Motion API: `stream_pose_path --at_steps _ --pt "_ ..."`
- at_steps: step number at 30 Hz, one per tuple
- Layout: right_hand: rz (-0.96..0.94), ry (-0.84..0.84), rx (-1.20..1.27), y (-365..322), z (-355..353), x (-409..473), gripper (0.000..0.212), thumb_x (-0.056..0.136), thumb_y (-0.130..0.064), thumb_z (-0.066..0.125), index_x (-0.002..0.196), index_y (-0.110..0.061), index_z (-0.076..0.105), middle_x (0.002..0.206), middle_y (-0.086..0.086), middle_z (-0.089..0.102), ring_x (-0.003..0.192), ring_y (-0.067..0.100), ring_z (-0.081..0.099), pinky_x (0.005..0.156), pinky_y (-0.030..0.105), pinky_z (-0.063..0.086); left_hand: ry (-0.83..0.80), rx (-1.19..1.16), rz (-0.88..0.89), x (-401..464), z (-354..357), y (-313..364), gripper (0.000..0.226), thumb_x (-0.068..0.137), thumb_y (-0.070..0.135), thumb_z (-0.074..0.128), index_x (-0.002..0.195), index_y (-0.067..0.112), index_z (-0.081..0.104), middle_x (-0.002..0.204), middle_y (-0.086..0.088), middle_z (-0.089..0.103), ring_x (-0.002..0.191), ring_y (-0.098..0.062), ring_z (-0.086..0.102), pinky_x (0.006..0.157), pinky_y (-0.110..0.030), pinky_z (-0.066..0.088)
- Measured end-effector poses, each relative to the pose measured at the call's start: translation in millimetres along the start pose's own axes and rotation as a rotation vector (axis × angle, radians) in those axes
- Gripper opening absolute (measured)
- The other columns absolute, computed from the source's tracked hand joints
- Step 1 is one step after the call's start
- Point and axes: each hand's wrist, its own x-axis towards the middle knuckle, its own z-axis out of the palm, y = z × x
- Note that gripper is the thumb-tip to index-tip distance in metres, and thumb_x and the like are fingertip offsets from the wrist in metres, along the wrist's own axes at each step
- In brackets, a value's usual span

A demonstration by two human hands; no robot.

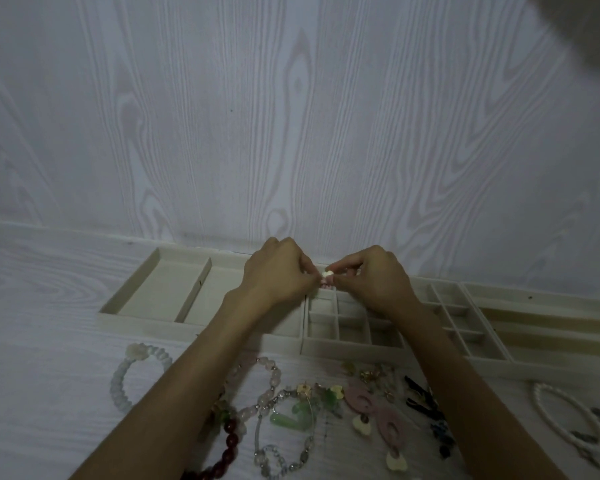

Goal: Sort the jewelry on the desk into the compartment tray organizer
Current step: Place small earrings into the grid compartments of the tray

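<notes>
Head view, left hand: the left hand [278, 271] reaches forward from a bare forearm that runs up from the lower left; its fingers are curled, the fingertips pinching one side of a small white piece [327, 274].
Head view, right hand: the right hand [378, 275] comes in from the lower right, knuckles up, thumb and forefinger pinching the other side of the same piece; both hands meet fingertip to fingertip.
Small white piece: held between the two hands, above the far edge of the compartment tray [355, 344]; what kind of jewelry it is cannot be told, and a bit of pink shows just under it.
Compartment tray: directly below and just nearer than the hands, pale, divided into small squares; a wider tray [153, 296] lies left of the left hand.
Worktop [49, 306]: white wood grain.
Jewelry nearer than the hands: a pale beaded bracelet [136, 372] left of the left forearm; a pink bead bracelet [267, 386], green pieces [288, 415] and pink link earrings [368, 403] between the forearms; a white bead necklace [561, 420] right of the right forearm.
</notes>
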Motion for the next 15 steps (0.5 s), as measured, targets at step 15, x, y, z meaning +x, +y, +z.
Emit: stream_pose_path --at_steps 15 --pt "0.009 -0.128 0.142 -3 0 5 0.016 0.076 -0.02 0.077 0.091 -0.017 0.076 0.058 -0.004 0.058 0.06 0.01 0.05 0.06 0.02 0.038 -0.006 -0.096 -0.039 0 -15 0 0.029 0.086 0.012 0.052 0.099 0.026 0.074 0.101 0.0 0.071 0.091 -0.015 0.063 0.079 -0.034 0.055"
